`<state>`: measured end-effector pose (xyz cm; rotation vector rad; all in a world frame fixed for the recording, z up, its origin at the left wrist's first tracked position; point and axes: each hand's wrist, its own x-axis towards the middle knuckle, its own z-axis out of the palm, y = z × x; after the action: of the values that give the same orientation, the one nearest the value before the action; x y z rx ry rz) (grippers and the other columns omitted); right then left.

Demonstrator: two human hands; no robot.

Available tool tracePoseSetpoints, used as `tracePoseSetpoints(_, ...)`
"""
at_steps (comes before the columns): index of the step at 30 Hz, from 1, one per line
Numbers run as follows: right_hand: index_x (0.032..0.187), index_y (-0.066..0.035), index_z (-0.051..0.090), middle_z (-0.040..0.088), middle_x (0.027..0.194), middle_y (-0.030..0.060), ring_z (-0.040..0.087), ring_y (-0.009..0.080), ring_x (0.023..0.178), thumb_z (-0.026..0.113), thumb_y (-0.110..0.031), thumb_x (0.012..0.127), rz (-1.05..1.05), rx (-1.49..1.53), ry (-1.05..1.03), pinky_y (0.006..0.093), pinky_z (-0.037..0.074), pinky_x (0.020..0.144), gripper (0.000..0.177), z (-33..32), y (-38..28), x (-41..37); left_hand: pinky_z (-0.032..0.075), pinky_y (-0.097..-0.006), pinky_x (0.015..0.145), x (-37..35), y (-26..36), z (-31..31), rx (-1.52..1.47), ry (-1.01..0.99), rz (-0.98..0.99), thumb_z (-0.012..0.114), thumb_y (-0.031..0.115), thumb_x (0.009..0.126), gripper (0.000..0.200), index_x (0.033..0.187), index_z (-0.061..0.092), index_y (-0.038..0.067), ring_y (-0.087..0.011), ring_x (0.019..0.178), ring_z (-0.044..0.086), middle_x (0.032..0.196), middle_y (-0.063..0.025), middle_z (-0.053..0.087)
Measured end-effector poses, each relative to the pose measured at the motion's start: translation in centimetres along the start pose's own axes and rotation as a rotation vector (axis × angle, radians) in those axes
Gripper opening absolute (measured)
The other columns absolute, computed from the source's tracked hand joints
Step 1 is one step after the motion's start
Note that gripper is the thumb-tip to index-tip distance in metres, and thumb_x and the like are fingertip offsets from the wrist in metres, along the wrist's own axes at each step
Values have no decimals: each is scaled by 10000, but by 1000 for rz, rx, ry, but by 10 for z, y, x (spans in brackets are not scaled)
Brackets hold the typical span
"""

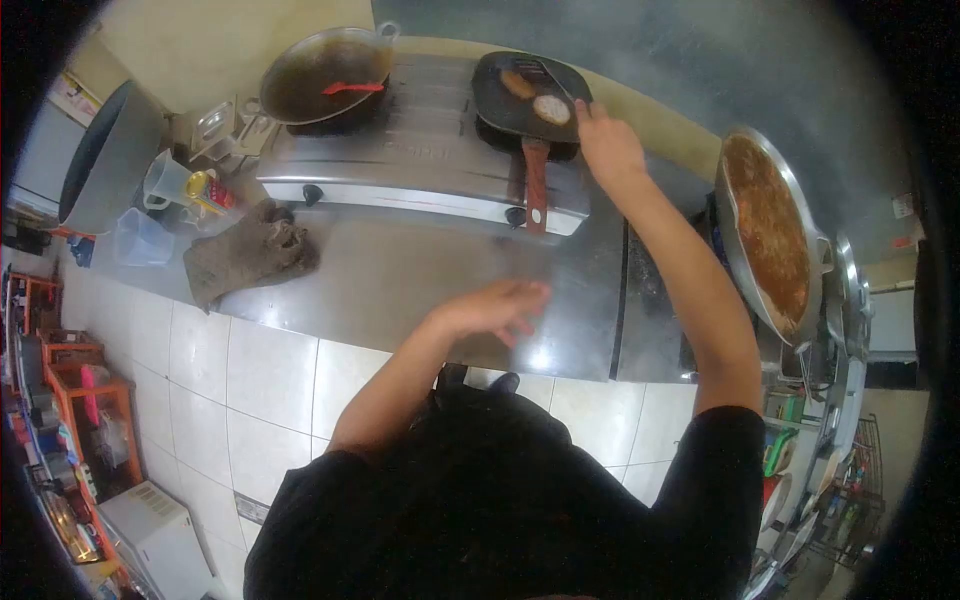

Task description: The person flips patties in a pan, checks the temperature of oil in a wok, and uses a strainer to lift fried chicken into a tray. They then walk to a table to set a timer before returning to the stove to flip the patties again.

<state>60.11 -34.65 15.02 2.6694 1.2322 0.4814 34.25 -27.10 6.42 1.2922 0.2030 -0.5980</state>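
Note:
My right hand [610,150] is closed around the handle of a slotted turner [555,78], whose head rests in a dark square frying pan [497,112]. In the pan lie a browned oblong piece of food [517,84] and a round, pale-topped patty [551,109]. The pan sits on the right burner of a gas stove [420,150], its wooden handle [536,185] pointing toward me. My left hand [492,308] hovers above the steel counter [400,270], fingers apart and slightly bent, holding nothing.
A wok [300,85] with dark liquid and a red utensil [352,88] stands on the left burner. To the right is a large wok [765,225] of brown food. A crumpled brown cloth [245,255], a can [205,190] and a plastic jug [167,180] sit at left.

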Motion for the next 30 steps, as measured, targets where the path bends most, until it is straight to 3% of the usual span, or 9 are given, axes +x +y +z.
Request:
tracePoseSetpoints(2, 1319, -31, 520, 634, 1071, 226, 675, 377, 892, 473, -27, 895, -20, 3, 20, 451, 565, 738, 427, -5, 6, -7, 552, -391, 813, -28, -4, 17, 95, -65, 31, 455, 556, 969, 700, 1425, 402, 28, -300, 1043, 638, 1265, -204, 576)
tracePoseSetpoints(4, 1123, 0, 629, 651, 1000, 205, 684, 355, 871, 525, -85, 887, 23, -28, 46, 428, 564, 740, 272, -7, 14, -10, 529, -386, 850, -45, -10, 30, 266, -113, 121, 447, 539, 978, 672, 1406, 433, 21, -302, 1049, 636, 1237, -203, 601)
tracePoseSetpoints(11, 1146, -8, 665, 666, 1058, 244, 638, 400, 999, 536, -180, 889, 176, 442, -35, 465, 483, 912, 335, -16, 21, -15, 464, -363, 940, -90, -6, 62, 498, -363, 313, 436, 449, 1011, 547, 1322, 539, 11, -320, 1077, 628, 1181, -217, 642)
tracePoseSetpoints(13, 1176, -25, 655, 656, 1114, 225, 619, 405, 1044, 538, -212, 898, 173, 594, -195, 463, 463, 948, 355, -20, 11, -17, 464, -362, 938, -88, -10, 60, 504, -346, 333, 437, 433, 1014, 529, 1318, 544, 13, -320, 1075, 627, 1183, -216, 640)
tracePoseSetpoints(16, 1186, -40, 656, 649, 1137, 222, 620, 408, 1036, 541, -213, 892, 62, 499, -165, 454, 472, 939, 359, 9, 1, -21, 461, -358, 946, -86, -13, 57, 550, -237, 283, 439, 437, 1011, 527, 1328, 539, 27, -327, 1094, 617, 1207, -215, 630)
tracePoseSetpoints(19, 1129, -20, 679, 659, 1101, 230, 626, 411, 1017, 547, -212, 881, 99, 555, -50, 443, 482, 921, 340, 32, -3, -15, 470, -359, 925, -74, -21, 51, 494, -221, 317, 451, 446, 1005, 537, 1355, 512, 43, -316, 1039, 632, 1195, -187, 643)
tracePoseSetpoints(24, 1017, 4, 710, 688, 977, 234, 656, 401, 937, 581, -240, 833, 103, 715, -126, 429, 506, 846, 331, -7, 40, 2, 482, -389, 962, -29, -34, 21, 153, -108, 132, 482, 534, 970, 723, 1469, 336, 30, -267, 1160, 576, 1331, -166, 547)
tracePoseSetpoints(26, 885, 67, 657, 614, 696, 117, 563, 197, 615, 602, -244, 829, 72, 515, -298, 374, 469, 581, 321, -62, 50, 8, 512, -416, 927, -1, -38, 6, -103, 59, 97, 510, 564, 944, 789, 1479, 294, 27, -283, 1168, 570, 1371, -184, 500)
tracePoseSetpoints(30, 924, 55, 694, 690, 884, 244, 667, 346, 781, 609, -289, 777, 263, 417, -435, 427, 514, 709, 383, -103, 40, 21, 545, -446, 876, 56, -14, -11, -304, 280, 201, 524, 560, 939, 786, 1460, 300, 15, -327, 1147, 577, 1379, -207, 476)
